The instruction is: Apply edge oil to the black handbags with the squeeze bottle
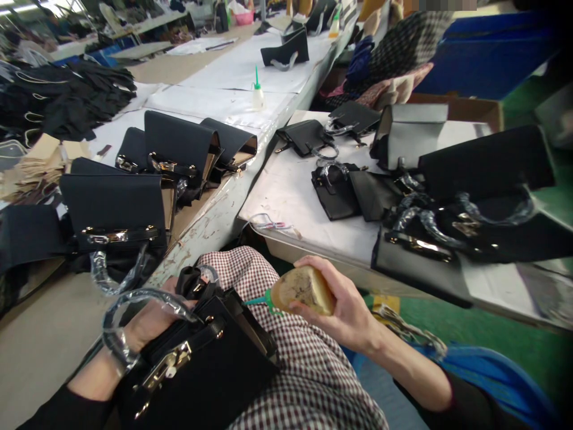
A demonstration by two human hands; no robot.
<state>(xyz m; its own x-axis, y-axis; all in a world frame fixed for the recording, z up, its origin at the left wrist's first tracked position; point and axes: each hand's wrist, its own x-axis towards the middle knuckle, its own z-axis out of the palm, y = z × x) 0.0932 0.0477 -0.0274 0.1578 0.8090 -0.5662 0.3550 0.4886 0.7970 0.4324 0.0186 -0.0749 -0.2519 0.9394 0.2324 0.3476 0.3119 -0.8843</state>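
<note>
Sideways, a squeeze bottle [302, 289] was held by the right hand [347, 307], with digits closed along its far and near sides. The right forearm was angled in from the lower right, its dark sleeve [470, 406] bunched near the elbow. The bottle's green nozzle [257, 300] was directed left, toward the side edge of a black handbag [215, 364]; whether the tip was touching it could not be told. The handbag was tilted on the lap, against checked cloth [313, 358]. From the lower left, the left hand [154, 319] was placed at the bag's far side, with the forearm passed beneath the plastic-wrapped handle [107, 325]. Its fingers were mostly hidden by the bag, so how firmly they were closed could not be told. More black bags were laid out on the left table [219, 74] and on the right table [273, 200].
</note>
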